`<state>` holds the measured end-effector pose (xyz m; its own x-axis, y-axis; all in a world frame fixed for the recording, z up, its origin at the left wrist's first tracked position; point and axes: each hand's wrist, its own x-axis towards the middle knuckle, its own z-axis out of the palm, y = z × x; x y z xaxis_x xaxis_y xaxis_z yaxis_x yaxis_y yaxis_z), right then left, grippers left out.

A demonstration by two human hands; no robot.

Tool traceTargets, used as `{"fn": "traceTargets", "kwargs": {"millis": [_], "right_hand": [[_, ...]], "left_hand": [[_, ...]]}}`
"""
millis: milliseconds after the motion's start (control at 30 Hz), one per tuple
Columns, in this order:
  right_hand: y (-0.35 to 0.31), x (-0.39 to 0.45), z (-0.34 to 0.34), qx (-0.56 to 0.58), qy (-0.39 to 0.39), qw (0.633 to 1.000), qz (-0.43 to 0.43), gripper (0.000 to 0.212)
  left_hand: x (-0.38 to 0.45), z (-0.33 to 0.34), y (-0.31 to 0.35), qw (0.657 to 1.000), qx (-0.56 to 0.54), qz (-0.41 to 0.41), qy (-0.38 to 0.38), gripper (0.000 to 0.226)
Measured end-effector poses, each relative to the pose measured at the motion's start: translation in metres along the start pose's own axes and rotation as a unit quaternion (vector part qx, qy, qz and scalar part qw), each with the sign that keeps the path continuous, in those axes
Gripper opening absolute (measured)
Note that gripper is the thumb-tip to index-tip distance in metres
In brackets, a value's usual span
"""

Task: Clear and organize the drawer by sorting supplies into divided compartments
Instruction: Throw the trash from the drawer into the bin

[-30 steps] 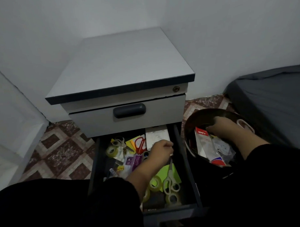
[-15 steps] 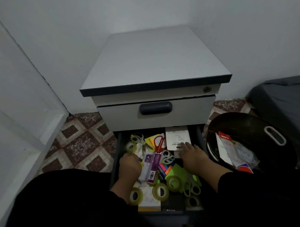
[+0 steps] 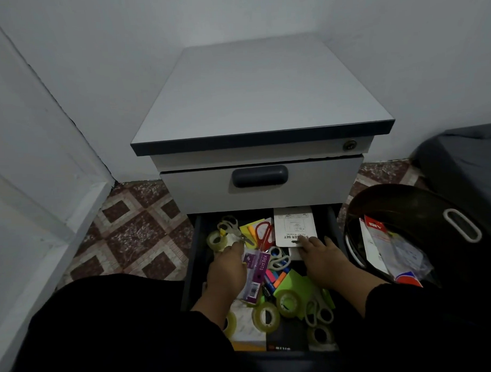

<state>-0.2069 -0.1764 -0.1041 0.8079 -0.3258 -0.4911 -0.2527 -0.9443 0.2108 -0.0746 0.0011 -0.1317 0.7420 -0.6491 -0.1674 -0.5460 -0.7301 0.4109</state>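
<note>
both hands reaching into the open drawer point(image 3: 197, 244), left hand point(image 3: 227, 270) lying among supplies near a tape roll point(image 3: 217, 241), its grip not visible, right hand point(image 3: 323, 259) pressing straight fingers on the white stapler set card point(image 3: 294, 226)

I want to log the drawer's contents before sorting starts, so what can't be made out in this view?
- Left hand: fingertips hidden among supplies; grip unclear.
- Open drawer: floor buried under clutter, dividers not visible; back hidden under the closed drawer.
- Stapler set card: small print unreadable.
- Dark tub: bottom cut off by the right sleeve.
</note>
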Motion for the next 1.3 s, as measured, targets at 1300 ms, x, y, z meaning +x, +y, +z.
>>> {"fn": "traceTargets", "kwargs": {"millis": [1300], "right_hand": [[-0.009, -0.021, -0.010, 0.559, 0.009, 0.803, 0.205, 0.026]], "left_hand": [[0.007, -0.027, 0.008, 0.910, -0.348, -0.223, -0.031, 0.022]]}}
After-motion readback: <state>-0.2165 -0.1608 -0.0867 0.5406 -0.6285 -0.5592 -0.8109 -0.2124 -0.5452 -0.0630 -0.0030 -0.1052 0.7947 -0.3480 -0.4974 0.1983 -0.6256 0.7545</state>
